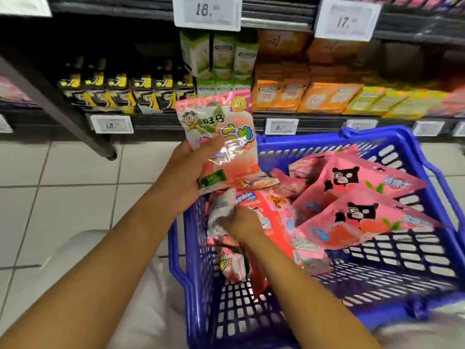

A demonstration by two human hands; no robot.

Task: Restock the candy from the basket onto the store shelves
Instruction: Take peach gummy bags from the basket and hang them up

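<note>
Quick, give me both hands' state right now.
Left hand: holds a pink candy bag upright above the blue basket.
Right hand: in the basket, gripping a white-and-pink packet.

The upper shelf edge carries price tags reading "18." [207, 11] and "17." [347, 20]. The lower shelf edge carries tags reading "13." [111, 125] and "5." [281, 126]. The candy bag [221, 137] in the left hand [187, 172] shows "旺仔". A red bag [261, 205] in the basket [402, 260] reads "Benliche", blurred.
</note>
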